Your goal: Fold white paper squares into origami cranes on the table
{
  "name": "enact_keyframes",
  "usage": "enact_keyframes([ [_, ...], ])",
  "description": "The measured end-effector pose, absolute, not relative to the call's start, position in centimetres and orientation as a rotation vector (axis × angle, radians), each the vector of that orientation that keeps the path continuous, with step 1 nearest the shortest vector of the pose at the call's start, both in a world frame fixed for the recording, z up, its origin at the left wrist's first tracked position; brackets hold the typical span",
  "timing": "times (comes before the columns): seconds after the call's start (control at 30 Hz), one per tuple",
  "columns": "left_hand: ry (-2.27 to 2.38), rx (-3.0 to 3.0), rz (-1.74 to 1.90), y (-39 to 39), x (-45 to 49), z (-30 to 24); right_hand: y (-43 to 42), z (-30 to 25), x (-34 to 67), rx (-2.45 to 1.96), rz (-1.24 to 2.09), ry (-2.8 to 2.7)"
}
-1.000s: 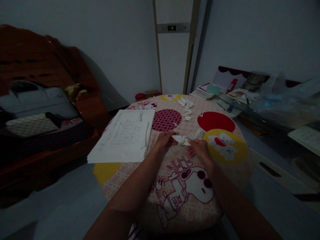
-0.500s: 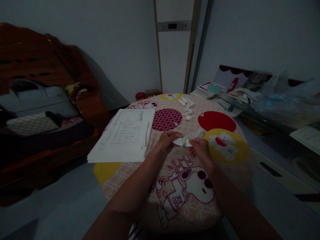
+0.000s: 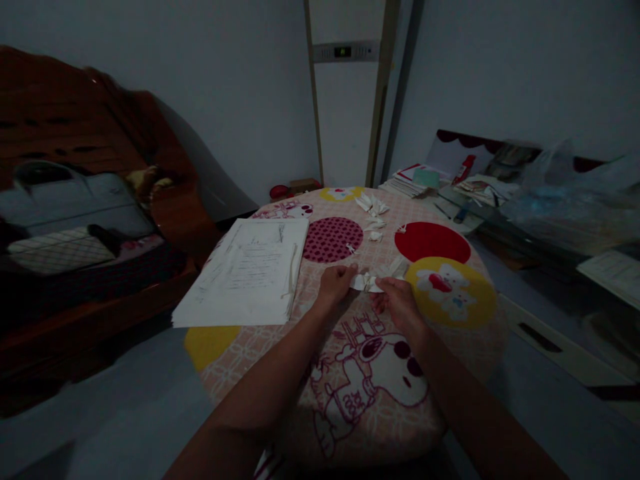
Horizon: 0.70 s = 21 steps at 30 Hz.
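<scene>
- Left hand (image 3: 336, 287): thumb and fingers pinched on the left end of a small white paper piece (image 3: 367, 283).
- Right hand (image 3: 397, 300): thumb and forefinger closed on the right end of the same piece; remaining fingers curled below it.
- The hands are set apart, with the piece spanning the gap between them; its middle is gathered and creased.
- Location of the piece: over the middle of the round, cloth-covered surface (image 3: 383, 253). Whether it touches the cloth cannot be determined.
- A pale item (image 3: 399, 268) lies just beyond the right hand, beside the yellow patch (image 3: 470, 293); its nature cannot be made out.
- Folded white pieces (image 3: 373, 205) lie in a rough line farther back, well apart from the hands.
- A paper stack (image 3: 235, 280) lies left of the left hand, top sheet marked with dark lines.
- A printed dog figure (image 3: 400, 380) shows between the forearms.
</scene>
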State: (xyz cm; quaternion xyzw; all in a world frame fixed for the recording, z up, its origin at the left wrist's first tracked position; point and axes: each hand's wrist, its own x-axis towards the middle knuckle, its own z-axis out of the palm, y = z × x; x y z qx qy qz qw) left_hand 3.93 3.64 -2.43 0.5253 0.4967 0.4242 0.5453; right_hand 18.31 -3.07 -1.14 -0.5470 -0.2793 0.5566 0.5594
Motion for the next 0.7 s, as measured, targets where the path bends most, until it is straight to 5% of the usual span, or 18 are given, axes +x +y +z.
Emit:
enact_keyframes([
  [0.7,0.87,0.76,1.098,0.7,6.7,-1.4,-3.6,-1.0,17.2,-1.092,1.537,-0.521],
])
